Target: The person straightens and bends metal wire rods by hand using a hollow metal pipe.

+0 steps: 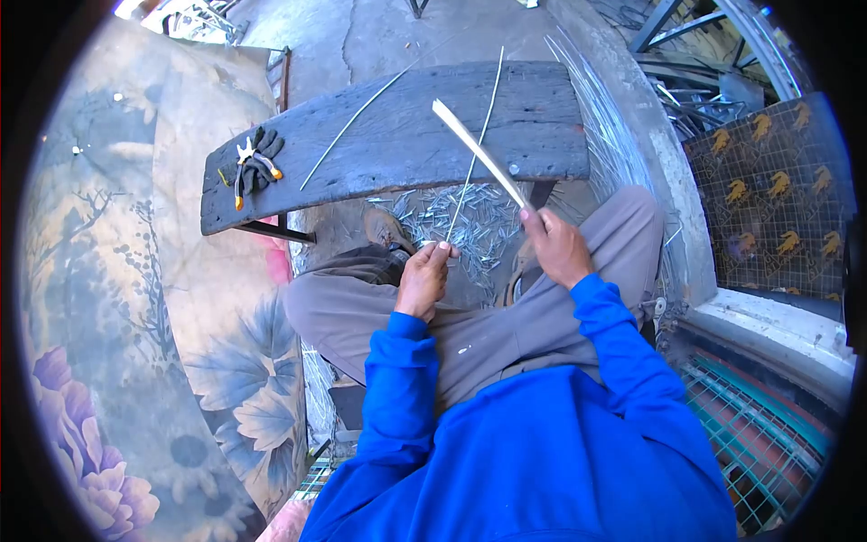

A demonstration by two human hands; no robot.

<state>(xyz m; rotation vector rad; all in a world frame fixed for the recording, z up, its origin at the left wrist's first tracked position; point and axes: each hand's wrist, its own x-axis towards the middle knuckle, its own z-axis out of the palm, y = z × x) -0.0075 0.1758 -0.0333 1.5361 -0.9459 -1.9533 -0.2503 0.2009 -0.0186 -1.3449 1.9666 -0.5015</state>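
Left hand [423, 278] pinches a thin rod [469, 176] stretching over the table [388, 149], I judge for support; my right hand [558, 246] grips a pale stick [479, 152] near one end.

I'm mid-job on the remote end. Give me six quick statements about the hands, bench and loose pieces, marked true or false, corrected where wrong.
1. The left hand grips a thin rod. True.
2. The right hand holds nothing. False: it grips a pale stick.
3. A second rod lies on the bench. True.
4. The pliers lie on the ground. False: they lie at the bench's left end, by a dark glove.
5. The silvery scraps are piled on the bench. False: they are scattered on the ground.
6. Both sleeves are blue. True.
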